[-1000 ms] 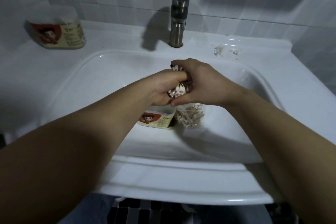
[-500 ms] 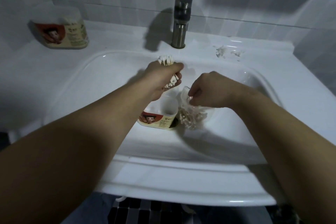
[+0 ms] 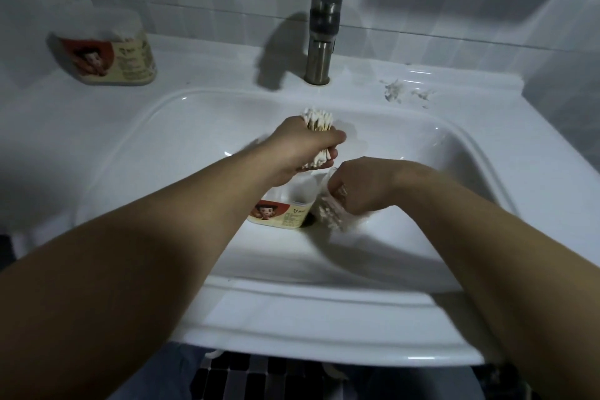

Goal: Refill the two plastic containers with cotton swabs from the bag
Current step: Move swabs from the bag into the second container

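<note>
Hands just split up: left hand (image 3: 302, 149) now clutches the cotton swabs (image 3: 318, 118) alone, right above the open container (image 3: 282, 214) in the sink (image 3: 181, 114). Right hand (image 3: 360, 185) dropped to grip the bag (image 3: 331, 214) at the container's 3 o'clock. Looks like loading comes next.

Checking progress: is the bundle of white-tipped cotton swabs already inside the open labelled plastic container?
No, the left hand grips the cotton swabs above the plastic container.
</note>
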{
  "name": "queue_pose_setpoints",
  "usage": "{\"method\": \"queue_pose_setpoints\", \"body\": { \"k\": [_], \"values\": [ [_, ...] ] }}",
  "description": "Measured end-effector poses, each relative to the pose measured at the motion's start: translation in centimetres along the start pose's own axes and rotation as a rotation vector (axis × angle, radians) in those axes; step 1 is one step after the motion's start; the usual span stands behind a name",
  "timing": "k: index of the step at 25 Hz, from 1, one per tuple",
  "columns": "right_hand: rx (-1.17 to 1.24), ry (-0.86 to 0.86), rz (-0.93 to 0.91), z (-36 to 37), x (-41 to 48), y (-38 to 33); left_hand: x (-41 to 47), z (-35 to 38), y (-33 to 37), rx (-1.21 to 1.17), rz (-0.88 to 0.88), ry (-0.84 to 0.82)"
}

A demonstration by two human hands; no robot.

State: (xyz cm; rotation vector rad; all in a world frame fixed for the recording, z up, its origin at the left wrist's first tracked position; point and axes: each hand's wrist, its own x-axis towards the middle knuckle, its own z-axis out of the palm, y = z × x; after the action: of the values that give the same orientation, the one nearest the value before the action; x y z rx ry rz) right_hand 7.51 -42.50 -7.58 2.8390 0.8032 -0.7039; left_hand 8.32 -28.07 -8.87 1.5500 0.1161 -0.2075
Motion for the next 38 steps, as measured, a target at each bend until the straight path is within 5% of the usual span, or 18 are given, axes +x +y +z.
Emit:
{"method": "queue_pose_setpoints", "body": {
  "k": [15, 21, 38],
  "values": [
    [0.010, 0.205, 0.029, -0.6, -0.4, 1.1, -0.2, 0.0, 0.0, 0.082, -0.007, -0.066],
    [0.063, 0.327, 0.037, -0.9, -0.5, 1.6, -0.3, 0.0, -0.1, 0.311, 0.005, -0.006],
    [0.513, 0.408, 0.110, -1.7, -1.9, 2.5, -0.1, -0.3, -0.3, 0.668, 0.014, 0.109]
  ]
}}
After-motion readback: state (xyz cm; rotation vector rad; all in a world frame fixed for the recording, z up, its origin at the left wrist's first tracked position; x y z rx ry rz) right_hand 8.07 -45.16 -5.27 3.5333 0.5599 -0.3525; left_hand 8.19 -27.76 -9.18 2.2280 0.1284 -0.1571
